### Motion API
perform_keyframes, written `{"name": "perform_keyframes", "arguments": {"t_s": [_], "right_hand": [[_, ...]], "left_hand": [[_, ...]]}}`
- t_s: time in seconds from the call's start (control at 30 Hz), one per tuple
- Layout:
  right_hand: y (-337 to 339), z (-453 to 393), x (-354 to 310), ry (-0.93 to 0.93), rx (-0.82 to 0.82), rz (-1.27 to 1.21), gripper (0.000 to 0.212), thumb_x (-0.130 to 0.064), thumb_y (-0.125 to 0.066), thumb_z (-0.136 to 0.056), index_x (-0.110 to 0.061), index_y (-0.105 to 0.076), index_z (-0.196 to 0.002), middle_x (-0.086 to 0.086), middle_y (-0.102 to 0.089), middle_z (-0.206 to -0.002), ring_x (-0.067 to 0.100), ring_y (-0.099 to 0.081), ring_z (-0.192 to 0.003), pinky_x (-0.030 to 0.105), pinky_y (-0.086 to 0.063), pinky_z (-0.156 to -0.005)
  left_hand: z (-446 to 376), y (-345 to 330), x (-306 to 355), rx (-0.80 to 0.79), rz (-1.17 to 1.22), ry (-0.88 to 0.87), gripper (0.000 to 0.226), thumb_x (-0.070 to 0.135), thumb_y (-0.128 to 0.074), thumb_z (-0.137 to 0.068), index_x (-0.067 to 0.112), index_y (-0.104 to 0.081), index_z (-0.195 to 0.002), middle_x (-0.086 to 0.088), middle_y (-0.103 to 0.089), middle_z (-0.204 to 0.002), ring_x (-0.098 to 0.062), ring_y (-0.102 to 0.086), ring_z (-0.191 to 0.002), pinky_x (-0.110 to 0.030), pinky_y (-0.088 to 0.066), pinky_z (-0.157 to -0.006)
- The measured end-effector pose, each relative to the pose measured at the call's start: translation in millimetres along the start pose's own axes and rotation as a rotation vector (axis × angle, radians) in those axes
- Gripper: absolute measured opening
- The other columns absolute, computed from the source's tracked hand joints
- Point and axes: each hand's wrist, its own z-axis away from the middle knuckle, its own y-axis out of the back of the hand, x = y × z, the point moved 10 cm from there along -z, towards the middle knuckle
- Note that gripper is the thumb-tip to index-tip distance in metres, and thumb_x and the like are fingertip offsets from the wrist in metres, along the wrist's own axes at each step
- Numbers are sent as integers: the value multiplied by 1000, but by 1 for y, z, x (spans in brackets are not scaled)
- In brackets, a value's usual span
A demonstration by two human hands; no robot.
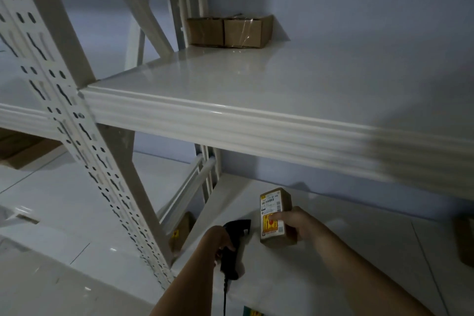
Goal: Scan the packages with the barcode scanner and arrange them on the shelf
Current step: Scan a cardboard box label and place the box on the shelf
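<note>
Black barcode scanner sits gripped in the left hand. Just right, the right hand holds a labelled cardboard package above the lower shelf. Best aim squarely at the barcode. Beyond, two cardboard boxes occupy the upper shelf.

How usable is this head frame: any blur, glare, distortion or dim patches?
Head view: dim overall, bluish cast; motion smear on the upper shelf front edge toward the right; soft glare streaks on its top near the two cardboard boxes; wide-angle lens bends the slotted upright. The label on the package in the right hand is too soft to read; the scanner is nearly black.
</note>
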Motion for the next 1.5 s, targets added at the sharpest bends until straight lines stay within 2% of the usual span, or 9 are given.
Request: {"name": "perform_keyframes", "arguments": {"t_s": [0.1,0.3,0.5,0.6,0.73,1.0,1.2,1.37,1.5], "right_hand": [[1,9,-2,11,57,-49,47,-15,-76,-87,-6,-62,-131,16,-73,-115,30,-71,-101,44,-56,-89],[0,46,18,51,275,-206,50,-15,-78,-85,-5,-61,-132,18,-70,-123,33,-69,-109,49,-53,-99],[-8,79,45,136,507,-371,44,-14,-82,-81,-6,-69,-122,12,-75,-109,28,-73,-93,43,-60,-87],[-15,94,55,176,563,-414,46,-14,-82,-81,-8,-67,-124,10,-76,-109,23,-74,-89,37,-61,-78],[-19,109,60,199,569,-367,68,-21,-86,-75,-11,-48,-130,7,-70,-115,23,-73,-95,44,-60,-87],[-10,125,56,267,549,-242,68,-23,-87,-75,-15,-50,-132,3,-71,-118,18,-72,-96,38,-61,-82],[-13,132,74,248,537,-216,65,-22,-83,-78,-16,-47,-132,3,-68,-122,21,-70,-101,39,-58,-87],[-4,135,82,256,527,-233,64,-21,-82,-80,-17,-46,-132,4,-67,-124,19,-68,-98,31,-57,-77],[7,136,84,258,522,-183,64,-23,-82,-79,-17,-49,-133,4,-67,-126,22,-69,-105,35,-58,-85]], "left_hand": [[-6,2,-3,-27,3,-35,56,23,-61,-95,1,-41,-143,-11,-52,-134,-25,-55,-120,-37,-44,-107],[1,-10,-2,-120,164,-179,51,13,-58,-96,-1,-38,-141,-18,-47,-140,-34,-50,-128,-42,-46,-106],[36,5,8,-107,218,-524,15,6,-62,-87,7,-56,-101,-9,-57,-89,-20,-58,-78,-31,-52,-63],[59,8,8,-111,228,-654,24,-5,-62,-82,10,-61,-101,-9,-61,-95,-22,-59,-85,-34,-53,-74],[76,14,5,-21,135,-807,31,-5,-68,-78,-3,-68,-109,-14,-65,-104,-27,-62,-99,-37,-52,-90],[97,9,-10,44,287,-828,30,-6,-68,-78,0,-67,-107,-16,-66,-104,-29,-64,-92,-39,-54,-90],[107,-7,-17,54,410,-809,23,-12,-62,-85,-7,-61,-108,-17,-61,-91,-25,-58,-68,-32,-56,-66],[113,-16,-10,102,362,-818,23,-11,-62,-84,-4,-62,-106,-15,-61,-88,-23,-55,-66,-35,-51,-72],[116,-25,-9,115,329,-809,20,-11,-62,-84,-1,-62,-102,-15,-59,-83,-22,-54,-65,-36,-51,-74]]}}
